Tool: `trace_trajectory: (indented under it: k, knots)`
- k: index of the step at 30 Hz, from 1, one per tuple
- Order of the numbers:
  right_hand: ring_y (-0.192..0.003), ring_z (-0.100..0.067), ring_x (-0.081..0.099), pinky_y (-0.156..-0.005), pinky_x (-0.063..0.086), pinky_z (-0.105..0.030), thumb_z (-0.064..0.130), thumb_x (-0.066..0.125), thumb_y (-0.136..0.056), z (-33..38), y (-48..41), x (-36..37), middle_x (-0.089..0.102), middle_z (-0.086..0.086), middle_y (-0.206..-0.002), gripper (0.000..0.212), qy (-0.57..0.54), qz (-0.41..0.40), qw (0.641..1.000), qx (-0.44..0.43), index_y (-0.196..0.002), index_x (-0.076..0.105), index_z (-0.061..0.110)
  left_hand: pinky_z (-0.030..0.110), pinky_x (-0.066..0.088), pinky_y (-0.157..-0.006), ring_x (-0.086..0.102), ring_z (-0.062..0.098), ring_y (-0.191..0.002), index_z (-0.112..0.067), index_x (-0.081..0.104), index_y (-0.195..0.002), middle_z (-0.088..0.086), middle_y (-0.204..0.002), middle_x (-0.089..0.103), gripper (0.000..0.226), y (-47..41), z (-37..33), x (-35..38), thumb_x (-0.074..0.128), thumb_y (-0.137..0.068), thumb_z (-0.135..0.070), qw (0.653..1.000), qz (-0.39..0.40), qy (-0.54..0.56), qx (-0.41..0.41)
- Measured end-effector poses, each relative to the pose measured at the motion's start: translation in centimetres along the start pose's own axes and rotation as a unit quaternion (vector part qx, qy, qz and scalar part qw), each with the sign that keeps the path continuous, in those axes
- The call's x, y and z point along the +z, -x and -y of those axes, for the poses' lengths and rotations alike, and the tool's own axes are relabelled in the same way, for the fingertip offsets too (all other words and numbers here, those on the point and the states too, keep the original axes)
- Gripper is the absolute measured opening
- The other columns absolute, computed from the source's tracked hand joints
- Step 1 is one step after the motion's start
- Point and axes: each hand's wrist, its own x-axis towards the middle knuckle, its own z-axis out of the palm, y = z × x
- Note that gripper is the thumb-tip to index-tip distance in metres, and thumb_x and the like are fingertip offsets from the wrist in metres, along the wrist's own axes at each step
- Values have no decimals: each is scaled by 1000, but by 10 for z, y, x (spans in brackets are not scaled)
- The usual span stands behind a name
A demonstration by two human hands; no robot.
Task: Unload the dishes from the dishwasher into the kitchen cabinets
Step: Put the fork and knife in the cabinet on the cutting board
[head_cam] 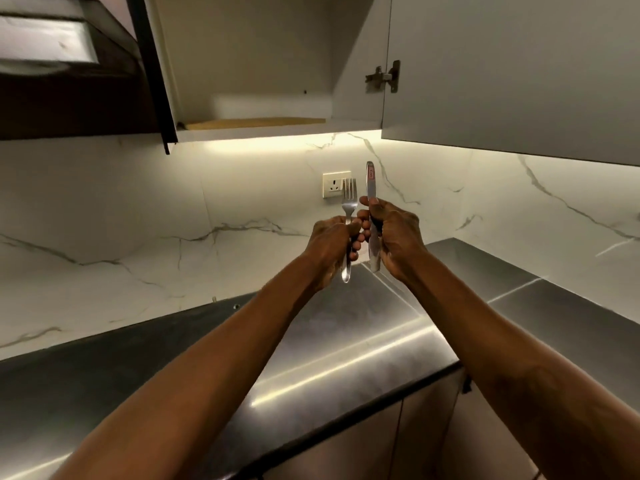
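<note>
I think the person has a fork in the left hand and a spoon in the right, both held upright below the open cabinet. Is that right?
Not quite. The right hand grips a knife, not a spoon; the head view shows its flat blade pointing up. The rest holds: the left hand grips a fork, tines up, below the open cabinet.

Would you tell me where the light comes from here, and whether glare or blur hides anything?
Head view: warm light from under the cabinet washes the backsplash; glare streaks the steel countertop; the hood, upper left, is blurred; left hand holds a fork, right hand a knife, both sharp.
</note>
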Motion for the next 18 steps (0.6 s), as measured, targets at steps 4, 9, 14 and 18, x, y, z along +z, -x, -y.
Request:
trace_trajectory:
  k: [4,9,14,18]
  knots:
    - [-56,-13,50,-56,48,-23,22,50,-103,5,-32,20,56,0,-60,27,5,36,999,-5,-81,61,11,26,44,-58,53,11,-60,-10,66,-95,3,-72,60,20,-24,-20,-16,48,-102,-10,999,-15,-18,22]
    - [-58,-13,52,-63,50,-25,28,55,-101,-1,-87,34,59,1,-62,28,32,50,998,-17,-80,62,10,25,45,-59,51,11,-59,-9,63,-95,4,-72,58,22,-64,-35,-32,43,-105,-10,998,-31,-32,33]
    - [-62,-17,53,-63,47,-31,20,59,-97,5,-150,47,60,-6,-73,18,-8,68,997,-43,-97,67,4,27,44,-58,51,12,-57,-7,65,-90,6,-70,58,24,-107,-59,-37,44,-100,-5,994,-73,-46,62]
    - [-60,-19,52,-57,45,-33,15,61,-94,16,-200,57,58,-9,-74,17,-50,107,992,-54,-100,68,1,29,43,-59,51,13,-59,-5,66,-94,7,-71,59,22,-144,-83,-37,45,-97,-2,990,-112,-47,76]
